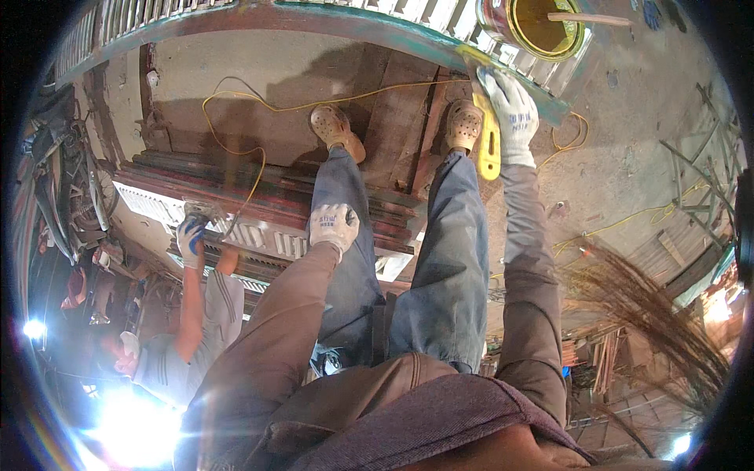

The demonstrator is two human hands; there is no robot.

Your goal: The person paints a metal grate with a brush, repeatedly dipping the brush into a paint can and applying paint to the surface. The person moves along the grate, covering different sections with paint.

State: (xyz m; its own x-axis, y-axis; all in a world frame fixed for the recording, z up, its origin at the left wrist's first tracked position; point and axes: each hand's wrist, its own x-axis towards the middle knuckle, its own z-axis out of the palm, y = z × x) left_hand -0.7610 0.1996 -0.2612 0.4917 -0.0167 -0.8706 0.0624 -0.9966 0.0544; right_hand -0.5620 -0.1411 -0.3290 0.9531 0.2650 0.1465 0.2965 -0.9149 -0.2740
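Observation:
My right hand [512, 118], in a white glove, is closed around a putty knife [488, 145] with a wide yellow handle. The far end of the knife is at the teal-edged metal frame [424, 41] with white slats, and yellowish material shows there. Just beyond this hand, an open can [546, 35] stands on the frame with a stick [589, 17] across its rim; its inside looks yellow-brown. My left hand [334, 226], also gloved, rests closed on my left thigh, and nothing shows sticking out of it.
At left, another person's gloved hand [190, 239] holds a tool against a white slatted panel [149, 206]. Dark metal bars [259, 188] lie stacked before me. A yellow cord [314, 104] crosses the floor. Brown bristly strands [652, 322] and scrap bars [699, 173] are at right.

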